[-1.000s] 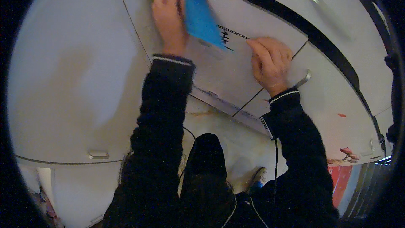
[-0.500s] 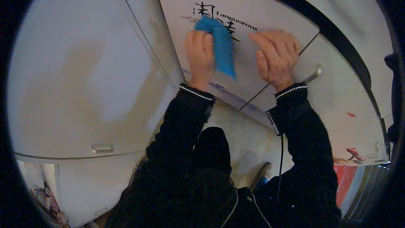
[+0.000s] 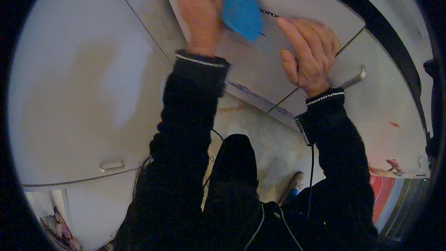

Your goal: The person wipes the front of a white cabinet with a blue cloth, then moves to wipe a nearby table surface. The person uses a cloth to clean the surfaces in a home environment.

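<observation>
A blue cloth (image 3: 241, 7) hangs from my left hand (image 3: 197, 14), its fingers closed round the bunched upper part. The loose end lies over the white panel (image 3: 260, 65) and covers part of its dark lettering. My left hand is blurred by motion near the top edge of the view. My right hand (image 3: 312, 56) is open over the same panel, fingers stretched out and thumb apart, with nothing in it. Whether its fingertips press on the surface I cannot tell.
A silver handle (image 3: 355, 78) sticks out beside my right wrist. A black curved band (image 3: 390, 32) runs along the panels. At left stands a large white door with a small handle (image 3: 111, 165). A thin cable (image 3: 311, 172) hangs from my right sleeve.
My left hand has moved up and to the left with the blue cloth, toward the far part of the panel. My right hand has stayed nearly in place, its fingers now more stretched out.
</observation>
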